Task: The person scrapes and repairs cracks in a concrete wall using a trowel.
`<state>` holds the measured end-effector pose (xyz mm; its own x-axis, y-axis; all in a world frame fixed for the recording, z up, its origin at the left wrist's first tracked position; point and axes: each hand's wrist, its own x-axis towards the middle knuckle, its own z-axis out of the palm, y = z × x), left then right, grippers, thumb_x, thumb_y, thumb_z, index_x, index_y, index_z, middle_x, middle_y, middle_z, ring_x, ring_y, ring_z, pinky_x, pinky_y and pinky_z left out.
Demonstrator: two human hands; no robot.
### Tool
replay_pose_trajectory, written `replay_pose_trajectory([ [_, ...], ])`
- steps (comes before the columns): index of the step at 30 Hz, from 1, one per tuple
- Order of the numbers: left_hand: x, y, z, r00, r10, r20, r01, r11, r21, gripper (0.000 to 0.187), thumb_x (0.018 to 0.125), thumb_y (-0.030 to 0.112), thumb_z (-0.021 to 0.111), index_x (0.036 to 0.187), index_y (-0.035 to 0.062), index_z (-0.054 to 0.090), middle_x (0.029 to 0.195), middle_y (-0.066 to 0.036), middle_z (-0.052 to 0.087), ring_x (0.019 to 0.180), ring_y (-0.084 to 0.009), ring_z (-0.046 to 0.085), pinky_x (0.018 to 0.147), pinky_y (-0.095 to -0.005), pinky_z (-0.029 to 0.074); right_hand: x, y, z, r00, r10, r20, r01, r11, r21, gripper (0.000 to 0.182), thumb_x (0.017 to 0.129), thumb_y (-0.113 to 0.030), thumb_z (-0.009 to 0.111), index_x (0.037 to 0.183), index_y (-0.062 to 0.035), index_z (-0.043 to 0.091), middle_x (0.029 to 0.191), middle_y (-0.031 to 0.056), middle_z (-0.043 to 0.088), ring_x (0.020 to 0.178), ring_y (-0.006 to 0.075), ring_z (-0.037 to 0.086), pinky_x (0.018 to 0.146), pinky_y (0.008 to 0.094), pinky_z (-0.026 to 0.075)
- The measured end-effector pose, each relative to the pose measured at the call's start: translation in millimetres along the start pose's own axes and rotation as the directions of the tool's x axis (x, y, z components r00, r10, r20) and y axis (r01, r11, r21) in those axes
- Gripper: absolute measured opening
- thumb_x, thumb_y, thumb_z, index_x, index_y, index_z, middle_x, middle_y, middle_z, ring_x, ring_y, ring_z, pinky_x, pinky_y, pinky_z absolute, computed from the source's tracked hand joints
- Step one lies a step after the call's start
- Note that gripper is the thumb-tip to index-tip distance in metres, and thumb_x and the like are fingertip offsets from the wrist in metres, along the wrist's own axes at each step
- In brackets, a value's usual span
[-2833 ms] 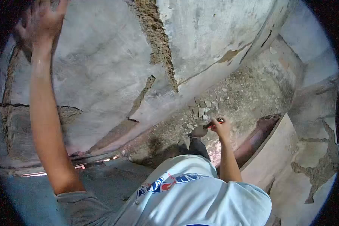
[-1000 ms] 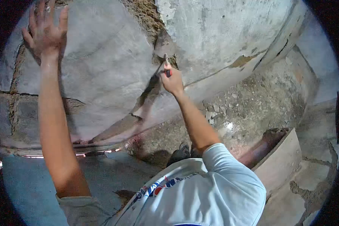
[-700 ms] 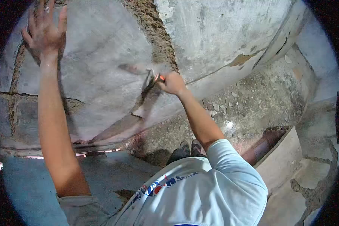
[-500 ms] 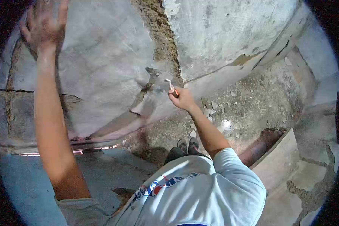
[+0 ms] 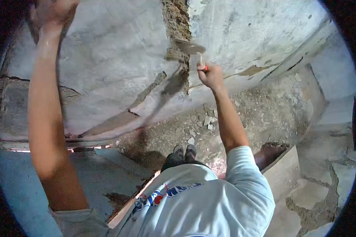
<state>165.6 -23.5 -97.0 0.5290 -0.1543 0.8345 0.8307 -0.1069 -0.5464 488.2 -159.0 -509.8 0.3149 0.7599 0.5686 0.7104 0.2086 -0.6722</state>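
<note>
My right hand (image 5: 213, 76) is closed around the red handle of a trowel (image 5: 190, 47). The metal blade lies over the rough vertical groove (image 5: 177, 23) in the grey plastered wall (image 5: 118, 43), slightly blurred. To the upper left, my left hand (image 5: 54, 15) rests against the wall with the arm stretched out. Its fingertips run past the top of the head view, and the thumb stands apart from the palm. A second broken strip (image 5: 150, 90) slants down the wall below the blade, partly in my arm's shadow.
Broken plaster chips (image 5: 209, 119) litter the dirt floor (image 5: 261, 112) by the wall's foot. My shoes (image 5: 184, 153) stand on it. A box-like block with a raised edge (image 5: 283, 168) is at right; a bluish board (image 5: 87, 177) lies at lower left.
My right hand and the trowel have moved up and to the right, from beside the groove onto it. The view has shifted, so my left hand sits nearer the top edge.
</note>
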Motion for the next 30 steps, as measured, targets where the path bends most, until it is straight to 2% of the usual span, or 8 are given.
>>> replay_pose_trajectory([
  [12, -7.8, -5.6, 3.6, 0.998, 0.055, -0.031, -0.053, 0.998, 0.045, 0.057, 0.103, 0.049, 0.046, 0.156, 0.0302, 0.045, 0.167, -0.001, 0.034, 0.155, -0.0293, 0.029, 0.126, -0.0517, 0.018, 0.1, 15.0, 15.8, 0.968, -0.010, 0.249, 0.044, 0.990, -0.131, 0.024, 0.086, -0.030, 0.071, 0.096, -0.0084, 0.071, 0.078, 0.0222, 0.069, 0.069, 0.0441, 0.065, 0.065, 0.0461, 0.053],
  [14, -9.3, -17.8, 26.6, 0.997, 0.034, -0.073, -0.025, 0.993, 0.114, 0.057, 0.103, 0.049, 0.046, 0.157, 0.0302, 0.045, 0.167, -0.001, 0.034, 0.154, -0.0293, 0.029, 0.126, -0.0514, 0.019, 4.1, 21.3, 1.5, 0.985, -0.102, 0.138, 0.128, 0.972, -0.199, 0.027, 0.087, -0.032, 0.070, 0.092, -0.0055, 0.070, 0.074, 0.0222, 0.067, 0.066, 0.0445, 0.065, 0.062, 0.0471, 0.052],
  [17, -7.7, -16.4, 18.5, 0.996, 0.074, -0.055, -0.067, 0.991, 0.118, 0.057, 0.103, 0.048, 0.047, 0.157, 0.0286, 0.045, 0.167, -0.001, 0.035, 0.153, -0.0296, 0.031, 0.125, -0.0506, 0.020, -1.8, 7.1, 20.2, 0.959, 0.162, -0.235, -0.088, 0.951, 0.295, 0.029, 0.092, -0.027, 0.067, 0.081, -0.0009, 0.066, 0.062, 0.0200, 0.061, 0.057, 0.0360, 0.065, 0.055, 0.0444, 0.048],
  [20, -3.2, -17.0, 13.1, 0.992, 0.122, -0.032, -0.117, 0.985, 0.124, 0.057, 0.103, 0.045, 0.049, 0.157, 0.0284, 0.044, 0.167, -0.001, 0.034, 0.153, -0.0293, 0.032, 0.125, -0.0508, 0.021, -10.3, 18.8, 20.4, 0.974, -0.117, 0.194, 0.146, 0.979, -0.141, 0.019, 0.091, -0.023, 0.066, 0.087, -0.0050, 0.067, 0.069, 0.0205, 0.063, 0.058, 0.0379, 0.060, 0.056, 0.0408, 0.047],
  [24, -6.8, -17.4, 18.5, 0.990, 0.119, -0.075, -0.107, 0.983, 0.149, 0.056, 0.104, 0.045, 0.049, 0.157, 0.0282, 0.045, 0.167, 0.000, 0.034, 0.153, -0.0286, 0.032, 0.125, -0.0507, 0.022, -10.1, 19.6, 25.4, 0.968, 0.239, -0.081, -0.215, 0.949, 0.230, 0.027, 0.094, -0.026, 0.063, 0.079, -0.0036, 0.064, 0.070, 0.0197, 0.064, 0.063, 0.0428, 0.061, 0.061, 0.0453, 0.048],
  [26, -11.0, -16.5, 20.1, 0.988, 0.129, -0.088, -0.117, 0.984, 0.132, 0.056, 0.104, 0.046, 0.049, 0.157, 0.0281, 0.045, 0.167, -0.001, 0.034, 0.153, -0.0286, 0.032, 0.125, -0.0507, 0.021, -12.0, 15.0, 35.4, 0.995, -0.059, 0.079, 0.043, 0.982, 0.186, 0.033, 0.096, -0.029, 0.061, 0.080, -0.0009, 0.064, 0.067, 0.0193, 0.064, 0.061, 0.0445, 0.059, 0.058, 0.0467, 0.048],
  [28, -7.1, -20.5, 21.2, 0.988, 0.131, -0.079, -0.121, 0.985, 0.121, 0.056, 0.104, 0.047, 0.048, 0.156, 0.0280, 0.046, 0.167, -0.001, 0.034, 0.153, -0.0286, 0.031, 0.125, -0.0507, 0.021, -9.7, 30.3, 31.0, 0.909, -0.020, 0.415, 0.157, 0.941, -0.300, 0.031, 0.095, -0.029, 0.063, 0.081, -0.0013, 0.065, 0.068, 0.0192, 0.065, 0.063, 0.0452, 0.060, 0.058, 0.0466, 0.048],
  [30, -6.2, -22.6, 20.7, 0.986, 0.141, -0.093, -0.123, 0.976, 0.182, 0.057, 0.104, 0.048, 0.048, 0.156, 0.0277, 0.046, 0.167, -0.002, 0.034, 0.153, -0.0297, 0.032, 0.125, -0.0515, 0.020, -10.8, 31.3, 32.0, 0.972, 0.088, 0.219, -0.077, 0.995, -0.060, 0.033, 0.090, -0.035, 0.067, 0.083, -0.0024, 0.068, 0.072, 0.0204, 0.067, 0.069, 0.0448, 0.064, 0.063, 0.0477, 0.050],
])
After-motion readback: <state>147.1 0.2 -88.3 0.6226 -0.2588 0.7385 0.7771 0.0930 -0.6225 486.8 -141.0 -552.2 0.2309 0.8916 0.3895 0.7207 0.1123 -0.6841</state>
